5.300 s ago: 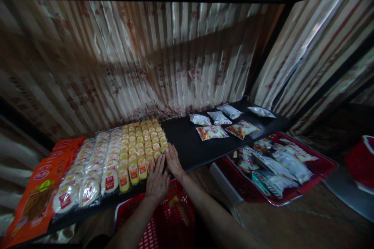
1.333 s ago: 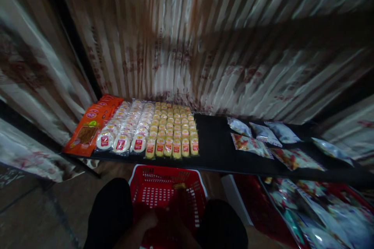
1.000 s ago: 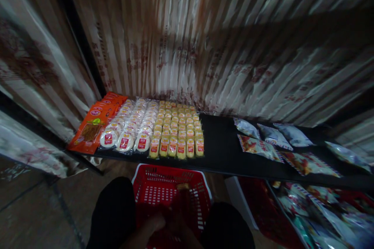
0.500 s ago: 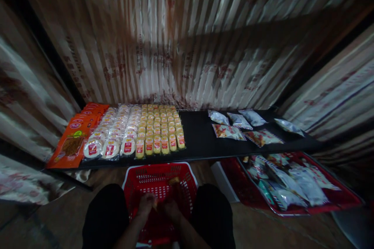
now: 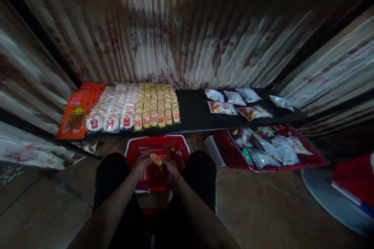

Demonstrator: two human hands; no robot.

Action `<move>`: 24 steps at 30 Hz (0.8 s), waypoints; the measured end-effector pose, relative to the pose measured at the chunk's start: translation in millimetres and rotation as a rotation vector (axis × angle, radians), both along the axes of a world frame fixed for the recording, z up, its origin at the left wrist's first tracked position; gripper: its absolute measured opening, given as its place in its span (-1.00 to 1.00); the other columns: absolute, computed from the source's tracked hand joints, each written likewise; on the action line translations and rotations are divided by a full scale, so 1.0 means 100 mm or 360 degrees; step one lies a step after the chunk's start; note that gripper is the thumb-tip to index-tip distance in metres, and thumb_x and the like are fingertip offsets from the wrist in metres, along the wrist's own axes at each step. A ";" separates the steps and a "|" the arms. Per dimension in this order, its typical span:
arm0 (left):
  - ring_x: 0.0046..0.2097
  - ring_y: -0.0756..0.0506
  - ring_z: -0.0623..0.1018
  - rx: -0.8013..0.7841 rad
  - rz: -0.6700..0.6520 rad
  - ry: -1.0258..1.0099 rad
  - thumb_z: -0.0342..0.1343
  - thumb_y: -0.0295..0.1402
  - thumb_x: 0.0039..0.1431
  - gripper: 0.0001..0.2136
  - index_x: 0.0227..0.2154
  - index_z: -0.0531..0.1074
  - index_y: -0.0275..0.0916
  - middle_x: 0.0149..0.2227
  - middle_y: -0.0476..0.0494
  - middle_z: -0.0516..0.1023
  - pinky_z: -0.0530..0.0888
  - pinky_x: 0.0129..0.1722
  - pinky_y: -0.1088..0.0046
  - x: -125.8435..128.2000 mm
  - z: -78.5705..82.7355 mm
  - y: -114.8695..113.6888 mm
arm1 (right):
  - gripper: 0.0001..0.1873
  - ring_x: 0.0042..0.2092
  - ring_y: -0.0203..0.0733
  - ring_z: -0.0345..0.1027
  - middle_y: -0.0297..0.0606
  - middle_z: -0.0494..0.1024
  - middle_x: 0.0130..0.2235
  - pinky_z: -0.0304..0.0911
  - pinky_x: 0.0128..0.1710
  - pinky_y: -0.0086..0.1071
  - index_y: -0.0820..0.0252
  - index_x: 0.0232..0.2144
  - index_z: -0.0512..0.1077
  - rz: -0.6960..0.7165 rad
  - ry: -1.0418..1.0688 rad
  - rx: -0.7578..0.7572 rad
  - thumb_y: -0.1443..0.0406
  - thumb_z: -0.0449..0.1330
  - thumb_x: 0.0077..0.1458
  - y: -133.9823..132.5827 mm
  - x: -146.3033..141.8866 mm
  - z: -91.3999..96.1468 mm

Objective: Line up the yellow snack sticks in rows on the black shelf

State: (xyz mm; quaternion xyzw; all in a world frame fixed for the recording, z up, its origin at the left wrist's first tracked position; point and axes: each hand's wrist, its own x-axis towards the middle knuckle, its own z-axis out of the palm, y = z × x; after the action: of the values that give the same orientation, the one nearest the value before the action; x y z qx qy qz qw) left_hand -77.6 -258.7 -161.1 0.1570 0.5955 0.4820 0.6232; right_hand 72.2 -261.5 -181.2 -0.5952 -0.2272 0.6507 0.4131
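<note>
My left hand (image 5: pixel 141 162) and my right hand (image 5: pixel 170 164) meet over a red basket (image 5: pixel 178 148) that stands between my knees. Together they pinch a small yellow snack packet (image 5: pixel 156 159) with a red label, held above the basket's bottom. Just beyond the basket runs a low black shelf (image 5: pixel 193 111). On its left part lie tidy rows of the same yellow packets (image 5: pixel 156 105), round white packets (image 5: pixel 112 109) and orange flat packs (image 5: pixel 76 111).
Several loose white and red snack bags (image 5: pixel 233 103) lie on the shelf's right part. A second red basket (image 5: pixel 318 159) full of bags sits on the floor at the right. Striped curtain hangs behind. A grey round base and a red object are at far right.
My hands went from the shelf's yellow rows down into the red basket and now lift a yellow packet from it. The view has pulled back and tilted down.
</note>
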 end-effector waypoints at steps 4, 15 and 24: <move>-0.26 -0.09 0.55 0.0059 -0.0072 -0.0048 0.39 -0.38 -0.30 -0.69 -0.43 0.45 -0.28 -0.38 -0.09 0.55 0.45 -0.14 0.29 0.03 0.14 0.04 | -0.73 -0.45 -0.26 0.39 -0.35 0.53 -0.50 0.26 -0.47 -0.42 0.18 -0.47 0.46 -0.0151 0.0130 -0.0044 0.21 0.36 -0.30 0.00 0.02 0.00; -0.39 -0.01 0.54 -0.0066 0.0011 -0.0009 0.34 -0.46 -0.18 -0.78 -0.42 0.44 -0.28 -0.45 -0.06 0.54 0.48 -0.25 0.40 0.05 0.16 -0.06 | -0.69 -0.45 -0.27 0.38 -0.37 0.54 -0.49 0.25 -0.48 -0.43 0.16 -0.42 0.47 -0.0289 0.0225 -0.0091 0.23 0.34 -0.35 0.04 0.01 -0.01; -0.38 0.00 0.54 -0.0179 0.0123 -0.0034 0.23 -0.51 -0.04 -0.92 -0.49 0.44 -0.28 -0.47 -0.06 0.54 0.46 -0.22 0.44 -0.09 0.14 0.00 | -0.51 -0.37 -0.23 0.43 -0.33 0.59 -0.40 0.30 -0.34 -0.39 0.16 -0.38 0.52 0.0154 0.0229 -0.0042 0.15 0.45 -0.49 -0.07 -0.08 0.05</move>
State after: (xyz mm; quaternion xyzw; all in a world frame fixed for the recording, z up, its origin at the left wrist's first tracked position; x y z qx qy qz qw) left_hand -86.5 -258.2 -147.1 0.0935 0.6205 0.4732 0.6183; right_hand 64.2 -268.7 -176.6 -0.5407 -0.2167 0.7140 0.3884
